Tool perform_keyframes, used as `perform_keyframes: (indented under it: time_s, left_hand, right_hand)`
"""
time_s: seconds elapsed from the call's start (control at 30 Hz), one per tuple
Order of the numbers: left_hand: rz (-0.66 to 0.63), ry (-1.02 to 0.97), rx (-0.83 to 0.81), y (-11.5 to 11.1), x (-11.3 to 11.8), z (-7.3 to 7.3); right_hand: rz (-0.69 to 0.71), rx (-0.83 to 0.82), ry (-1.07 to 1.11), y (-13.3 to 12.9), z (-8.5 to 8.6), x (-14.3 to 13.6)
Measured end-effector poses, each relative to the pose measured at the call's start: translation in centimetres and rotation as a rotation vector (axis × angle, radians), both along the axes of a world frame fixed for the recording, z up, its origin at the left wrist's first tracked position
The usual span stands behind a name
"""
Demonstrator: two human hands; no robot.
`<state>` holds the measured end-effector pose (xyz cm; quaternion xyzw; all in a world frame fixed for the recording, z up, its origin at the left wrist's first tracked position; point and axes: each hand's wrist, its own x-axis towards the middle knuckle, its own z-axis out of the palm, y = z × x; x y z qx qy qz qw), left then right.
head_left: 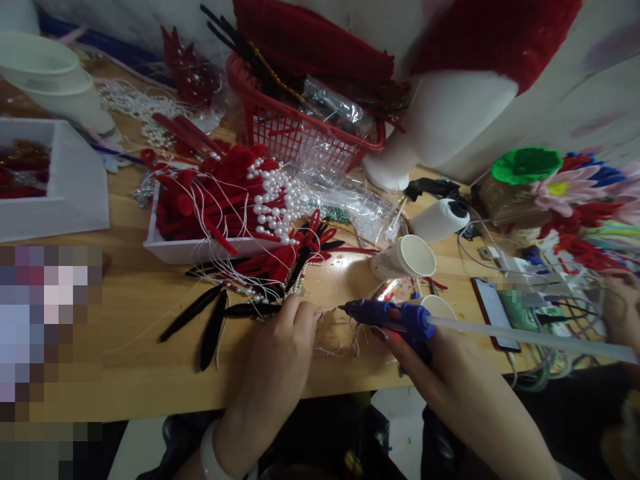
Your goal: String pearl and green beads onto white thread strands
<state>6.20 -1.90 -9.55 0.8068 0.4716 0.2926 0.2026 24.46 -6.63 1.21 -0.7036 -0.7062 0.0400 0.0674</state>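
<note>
My right hand (430,373) is wrapped round a blue glue gun (390,317), whose nozzle points left and whose long clear glue stick trails out to the right. My left hand (290,340) is closed in a pinch just left of the nozzle; a thin pale strand shows at its fingertips, but what it holds is too small to name. Black leaf-shaped pieces (213,330) lie left of that hand, one of them reaching close to its fingers. Behind it are red and black looped pieces (300,250) with white threads.
A white box (165,250) of red stems and pearl strings stands behind my left hand. A red basket (300,130), paper cup (417,257), thread cone (440,220), phone (493,317) and cables surround the work spot. Another person's hand (620,300) is at the far right.
</note>
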Motion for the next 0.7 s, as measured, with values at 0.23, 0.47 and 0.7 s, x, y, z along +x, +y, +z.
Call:
perform_keyframes:
  time_s: [0.23,0.47,0.7]
  left_hand:
    - [-0.01,-0.041,-0.01,0.0,0.0,0.07]
    - [0.004,-0.017,-0.003,-0.11,-0.05,-0.01]
    - [-0.011,0.001,-0.005,0.08,-0.04,0.07]
  right_hand:
    - [0.024,0.004,-0.002,0.2,-0.2,0.1]
    - [0.044,0.025,-0.015,0.39,0.13,-0.21]
    - [0.02,-0.009,-0.002,0.17,0.06,0.11]
